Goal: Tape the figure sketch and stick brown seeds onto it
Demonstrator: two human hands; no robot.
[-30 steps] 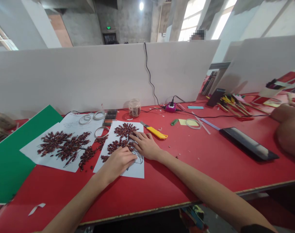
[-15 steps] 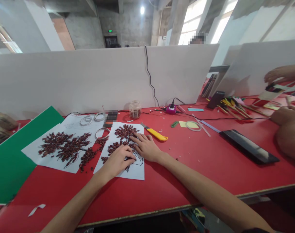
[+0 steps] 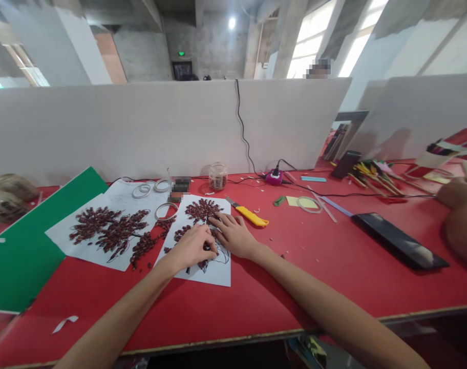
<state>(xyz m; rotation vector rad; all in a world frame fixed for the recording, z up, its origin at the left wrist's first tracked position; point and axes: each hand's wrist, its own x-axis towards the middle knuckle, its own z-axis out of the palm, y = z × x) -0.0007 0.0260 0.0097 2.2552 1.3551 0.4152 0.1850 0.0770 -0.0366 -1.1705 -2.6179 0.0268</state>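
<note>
A white sheet (image 3: 220, 277) with a black line drawing lies on the red table, partly covered by clusters of dark red-brown seeds (image 3: 202, 209). My left hand (image 3: 195, 247) is over the sheet's lower middle, thumb and fingers drawn together near the drawn lines; what they hold, if anything, is too small to name. My right hand (image 3: 235, 234) rests on the sheet's right edge with its fingers spread, fingertips beside the seeds. Left of it lies a second sheet (image 3: 60, 234) with more seed clusters, and a loose seed pile (image 3: 142, 249) sits between the sheets.
A yellow cutter (image 3: 252, 216) lies right of the sheet, blade out. Behind are a glass jar (image 3: 218, 177), tape rolls (image 3: 166, 211) and a purple power socket (image 3: 274, 177). A black case (image 3: 398, 240) and another person's arm are at the right, a green board (image 3: 22, 266) at the left.
The view has shifted slightly, so the table things appear a little further right. My left hand has moved slightly right relative to the sheet. Another person's raised hand at the upper right is gone from view.
</note>
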